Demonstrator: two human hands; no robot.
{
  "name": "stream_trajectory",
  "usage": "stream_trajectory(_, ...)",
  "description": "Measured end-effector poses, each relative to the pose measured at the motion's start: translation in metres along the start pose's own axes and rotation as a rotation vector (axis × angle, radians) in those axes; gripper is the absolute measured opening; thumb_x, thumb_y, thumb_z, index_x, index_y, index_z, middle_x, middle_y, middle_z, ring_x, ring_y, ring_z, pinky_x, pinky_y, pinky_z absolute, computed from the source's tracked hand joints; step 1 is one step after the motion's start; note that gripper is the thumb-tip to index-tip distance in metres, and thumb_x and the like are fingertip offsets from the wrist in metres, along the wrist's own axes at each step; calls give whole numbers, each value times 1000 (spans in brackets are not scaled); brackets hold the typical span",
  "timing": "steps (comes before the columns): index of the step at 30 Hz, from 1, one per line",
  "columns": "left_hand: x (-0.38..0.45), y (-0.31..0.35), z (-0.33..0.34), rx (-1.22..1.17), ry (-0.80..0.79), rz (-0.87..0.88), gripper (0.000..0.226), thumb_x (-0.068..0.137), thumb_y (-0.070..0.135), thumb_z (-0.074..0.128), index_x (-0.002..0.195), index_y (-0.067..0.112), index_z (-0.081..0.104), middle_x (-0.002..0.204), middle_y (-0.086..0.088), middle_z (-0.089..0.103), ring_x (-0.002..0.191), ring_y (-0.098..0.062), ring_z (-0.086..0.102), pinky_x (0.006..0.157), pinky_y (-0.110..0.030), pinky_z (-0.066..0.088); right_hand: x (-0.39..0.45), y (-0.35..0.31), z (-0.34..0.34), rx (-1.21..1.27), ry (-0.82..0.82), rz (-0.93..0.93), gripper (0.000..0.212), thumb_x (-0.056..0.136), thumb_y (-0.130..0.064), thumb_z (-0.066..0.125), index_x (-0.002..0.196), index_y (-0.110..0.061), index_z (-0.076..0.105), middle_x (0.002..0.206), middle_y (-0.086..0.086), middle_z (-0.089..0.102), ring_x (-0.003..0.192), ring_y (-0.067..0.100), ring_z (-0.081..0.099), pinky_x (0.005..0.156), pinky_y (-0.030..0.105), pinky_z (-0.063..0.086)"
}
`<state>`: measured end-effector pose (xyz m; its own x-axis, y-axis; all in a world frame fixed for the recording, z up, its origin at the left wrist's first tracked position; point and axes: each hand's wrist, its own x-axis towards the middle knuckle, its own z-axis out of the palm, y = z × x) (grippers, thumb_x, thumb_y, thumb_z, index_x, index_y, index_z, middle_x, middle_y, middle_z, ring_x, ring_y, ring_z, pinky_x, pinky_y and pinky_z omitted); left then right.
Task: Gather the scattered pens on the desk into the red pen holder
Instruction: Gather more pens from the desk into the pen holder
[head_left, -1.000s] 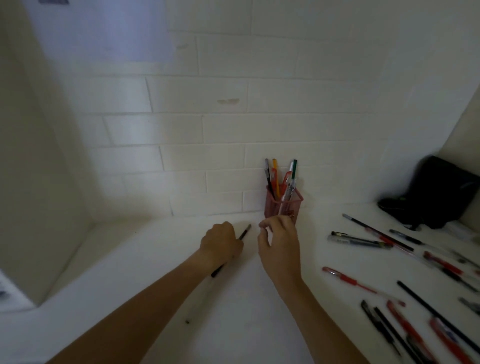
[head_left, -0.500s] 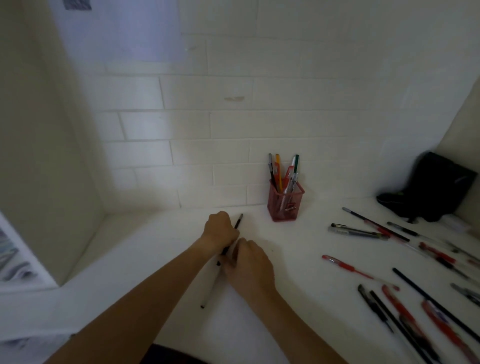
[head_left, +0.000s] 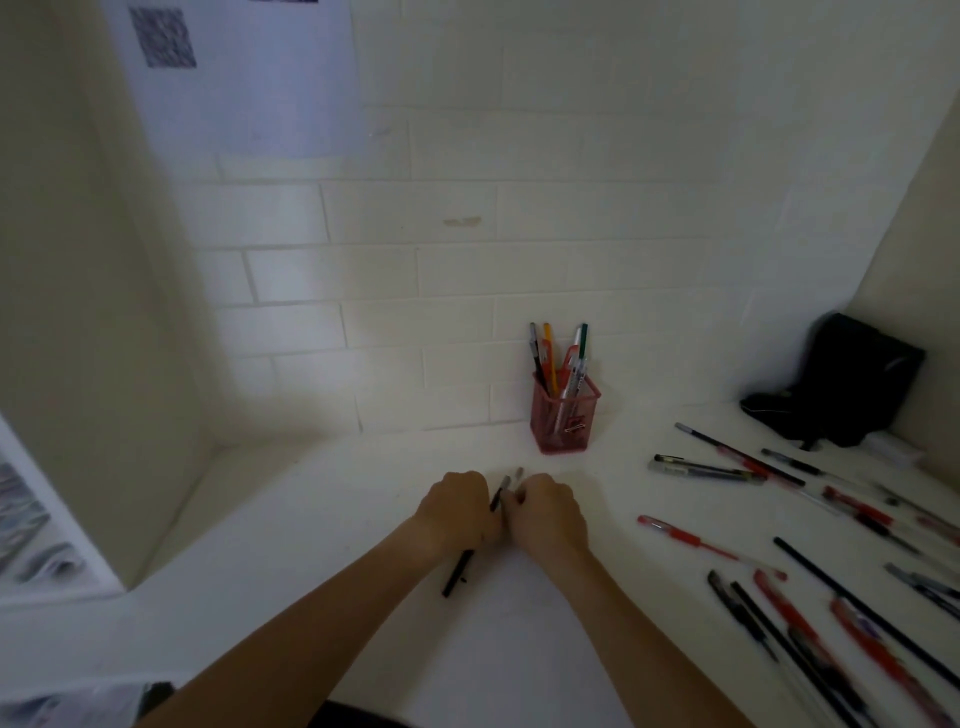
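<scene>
The red mesh pen holder (head_left: 564, 420) stands against the tiled wall with several pens upright in it. My left hand (head_left: 457, 509) is closed around a black pen (head_left: 457, 574) whose lower end sticks out below the fist. My right hand (head_left: 545, 512) presses against the left, fingers closed on a second pen tip (head_left: 518, 474) that pokes out above. Both hands rest on the white desk (head_left: 322, 519), a little in front and left of the holder. Many red and black pens (head_left: 696, 543) lie scattered on the right.
A black pouch (head_left: 852, 382) sits in the right back corner. A side wall closes the desk on the left, with a paper sheet (head_left: 244, 78) on the wall above. Scattered pens (head_left: 706, 470) fill the right side up to the frame edge.
My right hand came back from the holder to meet the left hand and closed on a pen there. The view tilted down and shifted left.
</scene>
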<state>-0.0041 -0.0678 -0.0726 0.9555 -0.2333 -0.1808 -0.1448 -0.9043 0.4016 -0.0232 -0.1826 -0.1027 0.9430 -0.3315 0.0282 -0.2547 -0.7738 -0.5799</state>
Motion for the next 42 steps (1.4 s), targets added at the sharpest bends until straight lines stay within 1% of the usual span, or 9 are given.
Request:
stream_trajectory(4,-5,12,1,48,-12,-11,23,85,9,59,67,10,46,81,-11,61,90,-31,69,64,-28,47,3,6,0,90,-18,12,35,94,-40,52,86,-10,71,81,7,72,72,23,69,63,33,58)
stream_trajectory(6,-6,16,3,51,10,-14,8,89,11,56,87,3,59,104,-18,67,100,-32,67,74,-31,51,2,8,1,130,-29,4,32,90,-38,58,81,-10,68,77,5,70,70,21,68,59,31,55)
stream_trajectory(8,-7,19,7,60,54,-28,21,92,16,54,104,0,60,112,-18,67,103,-32,66,79,-32,51,1,9,0,175,-32,0,28,88,-36,64,79,-9,68,76,8,69,72,23,67,58,28,46)
stream_trajectory(14,-5,22,12,60,149,-41,21,96,15,51,108,0,60,116,-18,66,106,-32,66,82,-32,51,2,12,-2,235,-86,36,17,79,-28,65,68,-16,68,68,1,66,68,17,64,57,26,45)
stream_trajectory(20,-10,25,14,2,247,31,16,96,12,50,103,0,57,109,-17,66,98,-33,66,67,-28,41,0,11,-9,350,-41,61,34,88,-40,67,64,-16,68,63,-2,65,62,14,62,59,25,44)
stream_trajectory(25,-12,36,17,-159,410,179,11,91,5,57,102,5,57,101,-9,65,88,-20,61,62,-21,39,2,9,-32,620,-39,112,30,92,-41,63,82,-16,76,77,0,76,68,14,72,64,26,53)
stream_trajectory(29,-1,60,3,-367,599,338,12,91,-2,58,94,9,60,87,-3,65,74,-9,57,58,-13,43,16,1,-66,729,112,-39,19,90,-38,66,87,-21,72,79,-4,74,72,13,71,67,28,53)
stream_trajectory(35,37,89,-20,-459,805,498,21,89,6,66,108,14,61,104,-2,55,92,-13,52,75,-15,39,49,-11,-127,743,556,-199,19,95,-33,62,83,-18,61,72,-4,69,65,3,64,56,13,44)
stream_trajectory(42,87,92,0,-327,735,474,29,85,3,64,111,17,66,105,0,58,98,-17,52,80,-23,44,93,5,-115,658,669,-276,11,100,-26,54,92,-19,57,78,0,67,72,12,67,63,20,50)
